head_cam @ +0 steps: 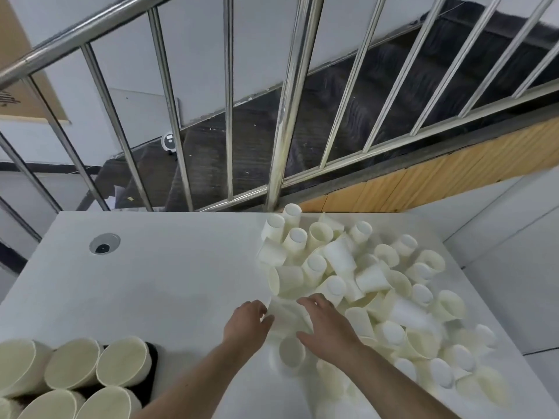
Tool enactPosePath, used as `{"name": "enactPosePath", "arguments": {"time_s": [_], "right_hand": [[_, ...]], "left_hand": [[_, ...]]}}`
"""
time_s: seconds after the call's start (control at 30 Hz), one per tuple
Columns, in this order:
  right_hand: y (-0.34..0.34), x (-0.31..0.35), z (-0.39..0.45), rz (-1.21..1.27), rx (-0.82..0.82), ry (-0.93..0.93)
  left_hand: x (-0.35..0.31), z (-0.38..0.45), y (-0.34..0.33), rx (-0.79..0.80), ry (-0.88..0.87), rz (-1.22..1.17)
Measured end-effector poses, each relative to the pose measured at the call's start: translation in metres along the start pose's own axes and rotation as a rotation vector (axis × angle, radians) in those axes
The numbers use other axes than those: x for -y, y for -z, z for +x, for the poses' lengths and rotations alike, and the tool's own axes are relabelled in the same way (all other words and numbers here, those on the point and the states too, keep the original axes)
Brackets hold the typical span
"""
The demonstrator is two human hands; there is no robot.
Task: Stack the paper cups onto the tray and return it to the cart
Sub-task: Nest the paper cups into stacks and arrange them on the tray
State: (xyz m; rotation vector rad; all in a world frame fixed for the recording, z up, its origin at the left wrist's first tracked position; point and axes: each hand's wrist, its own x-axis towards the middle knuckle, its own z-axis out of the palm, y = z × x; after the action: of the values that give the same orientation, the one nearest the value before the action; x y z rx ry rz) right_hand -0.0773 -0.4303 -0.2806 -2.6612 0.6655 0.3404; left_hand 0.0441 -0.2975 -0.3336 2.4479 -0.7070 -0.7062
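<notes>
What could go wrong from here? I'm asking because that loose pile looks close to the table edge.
1. The loose cups lie tumbled right up to the table edge on the right; reaching in could roll some off.
2. Both hands, left hand and right hand, work on blurred cups between them, so a grip may slip.
3. The cup stacks on the dark tray lean close together and could topple.
</notes>
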Motion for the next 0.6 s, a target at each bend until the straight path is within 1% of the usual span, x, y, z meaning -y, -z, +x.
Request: {"name": "enactPosePath", "arguments": {"time_s": [0.1,0.2,0.27,0.37,0.47,0.53,0.6], "right_hand": [[-0.002,-0.002,0.005,0.018,0.021,0.013],[0.0,-0.005,0.014,0.055,0.014,0.005],[0.0,-0.003,0.02,0.1,0.006,-0.006],[0.001,0.003,0.025,0.195,-0.013,-0.009],[0.002,0.007,0.03,0.31,-0.053,-0.016],[0.002,0.009,0.032,0.38,-0.045,-0.007],[0.002,0.012,0.032,0.443,-0.024,0.014]], "left_hand": [[0.001,0.003,-0.002,-0.024,-0.016,-0.034],[-0.004,0.001,0.003,-0.071,-0.074,-0.083],[-0.007,0.0,0.012,-0.103,-0.117,-0.143],[-0.013,-0.001,0.023,-0.105,-0.209,-0.253],[-0.022,-0.004,0.032,-0.137,-0.273,-0.305],[-0.022,-0.003,0.034,-0.196,-0.288,-0.308],[-0.02,-0.002,0.037,-0.178,-0.252,-0.298]]}}
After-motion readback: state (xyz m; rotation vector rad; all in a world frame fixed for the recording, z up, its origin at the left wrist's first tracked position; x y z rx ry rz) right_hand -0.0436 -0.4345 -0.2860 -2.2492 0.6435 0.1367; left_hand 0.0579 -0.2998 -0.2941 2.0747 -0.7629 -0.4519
